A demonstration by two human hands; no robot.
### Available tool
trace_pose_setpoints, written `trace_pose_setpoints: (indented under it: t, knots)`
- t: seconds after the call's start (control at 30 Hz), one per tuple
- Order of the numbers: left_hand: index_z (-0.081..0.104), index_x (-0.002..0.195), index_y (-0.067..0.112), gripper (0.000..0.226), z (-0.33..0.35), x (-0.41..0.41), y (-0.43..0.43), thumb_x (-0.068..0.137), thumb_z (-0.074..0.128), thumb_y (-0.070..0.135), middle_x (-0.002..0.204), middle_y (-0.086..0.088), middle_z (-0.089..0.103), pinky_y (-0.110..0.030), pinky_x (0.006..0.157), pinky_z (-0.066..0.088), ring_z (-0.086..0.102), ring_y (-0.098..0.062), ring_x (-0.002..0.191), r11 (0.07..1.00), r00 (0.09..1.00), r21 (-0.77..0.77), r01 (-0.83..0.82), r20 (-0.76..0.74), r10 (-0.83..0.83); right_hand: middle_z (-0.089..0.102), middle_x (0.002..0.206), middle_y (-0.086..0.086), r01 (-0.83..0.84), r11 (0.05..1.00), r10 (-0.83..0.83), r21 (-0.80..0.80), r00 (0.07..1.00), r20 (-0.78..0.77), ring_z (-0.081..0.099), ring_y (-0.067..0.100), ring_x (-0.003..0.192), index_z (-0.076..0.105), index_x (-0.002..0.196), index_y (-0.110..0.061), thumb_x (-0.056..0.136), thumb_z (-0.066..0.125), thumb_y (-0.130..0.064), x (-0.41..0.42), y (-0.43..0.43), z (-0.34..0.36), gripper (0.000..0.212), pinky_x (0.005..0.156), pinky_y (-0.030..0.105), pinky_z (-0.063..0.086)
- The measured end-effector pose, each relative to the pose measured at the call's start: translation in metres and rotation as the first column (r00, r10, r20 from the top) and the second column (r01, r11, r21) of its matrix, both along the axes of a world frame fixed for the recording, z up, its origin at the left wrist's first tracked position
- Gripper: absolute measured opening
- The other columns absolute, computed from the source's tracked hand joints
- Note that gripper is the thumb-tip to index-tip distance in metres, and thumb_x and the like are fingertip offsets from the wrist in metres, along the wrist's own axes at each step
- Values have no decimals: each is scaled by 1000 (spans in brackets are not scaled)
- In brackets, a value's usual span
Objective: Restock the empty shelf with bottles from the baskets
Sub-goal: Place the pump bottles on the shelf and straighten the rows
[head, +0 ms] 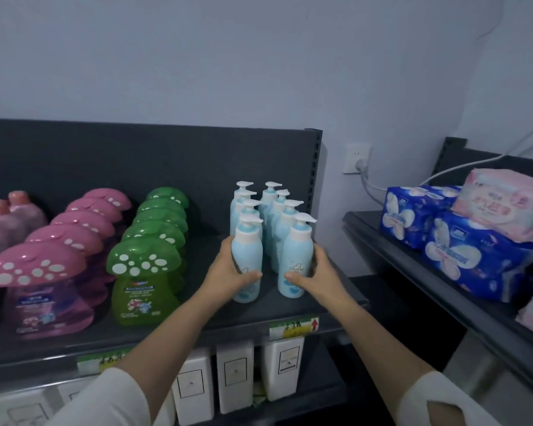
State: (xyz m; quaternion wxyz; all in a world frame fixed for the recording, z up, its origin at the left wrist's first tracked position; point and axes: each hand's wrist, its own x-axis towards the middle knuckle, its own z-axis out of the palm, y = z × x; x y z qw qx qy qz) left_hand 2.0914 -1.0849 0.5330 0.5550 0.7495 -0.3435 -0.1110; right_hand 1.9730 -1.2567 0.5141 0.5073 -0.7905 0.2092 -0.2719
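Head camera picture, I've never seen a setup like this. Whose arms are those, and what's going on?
There is no machine here. A person wears a camera on the head, which looks down at their own arms. The left hand grips the left front pump bottle, and the right hand grips the right front pump bottle. Both bottles seem to stand on the dark shelf, each at the front of a pale blue row. Further left are green mushroom-capped bottles and pink ones. Wrapped packs lie on the neighbouring shelf.

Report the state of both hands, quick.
Left hand: grips the front-left bottle.
Right hand: grips the front-right bottle.
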Motion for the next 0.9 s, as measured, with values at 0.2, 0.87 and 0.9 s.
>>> trace_pose_setpoints:
  t: [0.2, 0.87, 0.9]
  knots:
    - [29, 141, 27, 83, -4, 7, 10, 75, 76, 9, 124, 4, 53, -35, 100, 44, 52, -17, 116, 997, 998, 53, 54, -24, -53, 58, 121, -3, 4, 1000, -4, -15, 999, -43, 57, 13, 111, 43, 133, -19, 75, 79, -21, 0, 0, -2, 68, 96, 33, 48]
    - [33, 140, 22, 71, -5, -12, -2, 81, 70, 33, 120, 6, 49, -28, 91, 41, 48, -12, 109, 993, 992, -61, -98, 76, 102, 41, 130, -11, -128, 990, 130, 57, 990, -48, 43, 7, 121, 15, 151, -27, 88, 63, -34, -20, -2, 18, 80, 100, 28, 38]
    - [35, 139, 23, 64, -2, -12, 0, 84, 63, 42, 121, 5, 50, -29, 91, 42, 50, -13, 109, 991, 994, -98, -93, 50, 98, 39, 129, -11, -114, 992, 116, 58, 993, -34, 41, 6, 119, 15, 151, -26, 92, 55, -36, -23, -2, 24, 72, 98, 26, 35]
